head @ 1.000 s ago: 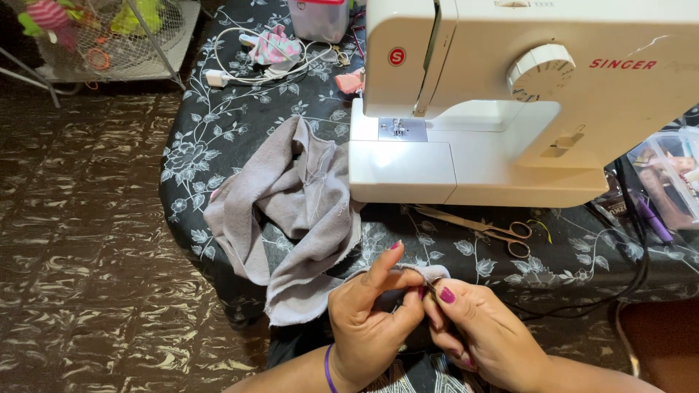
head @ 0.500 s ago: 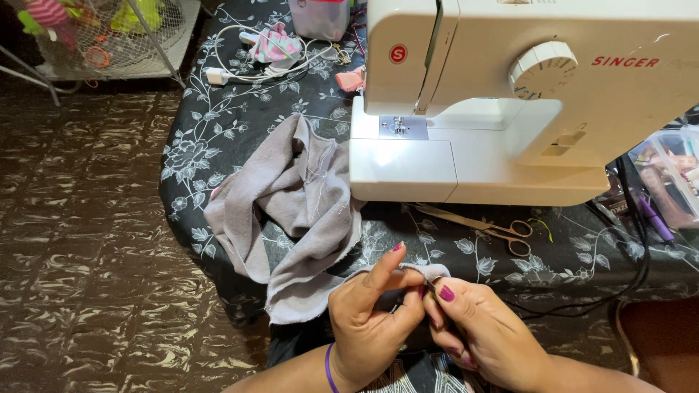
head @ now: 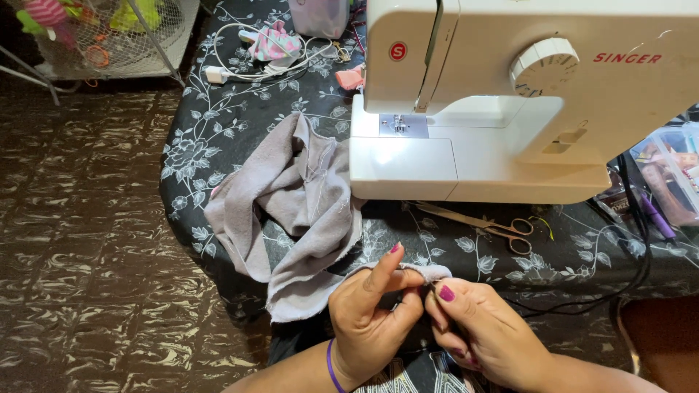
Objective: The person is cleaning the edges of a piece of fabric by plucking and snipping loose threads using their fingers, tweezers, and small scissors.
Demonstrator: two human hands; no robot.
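A crumpled pale grey-lilac cloth (head: pixel 291 211) lies on the black flowered tablecloth (head: pixel 218 131), left of a white sewing machine (head: pixel 510 94). One end of the cloth runs down to the table's near edge, where both hands pinch it. My left hand (head: pixel 371 320), with a purple band at the wrist, grips the cloth edge with its index finger raised. My right hand (head: pixel 480 335) pinches the same edge from the right, thumb against the fabric. The two hands touch each other.
Metal scissors (head: pixel 488 225) lie in front of the machine. A black cable (head: pixel 633 255) trails at the right beside a clear plastic box (head: pixel 670 175). At the back are a white cord (head: pixel 247 69), small fabric scraps and a wire basket (head: pixel 102 29). Brown patterned floor lies at left.
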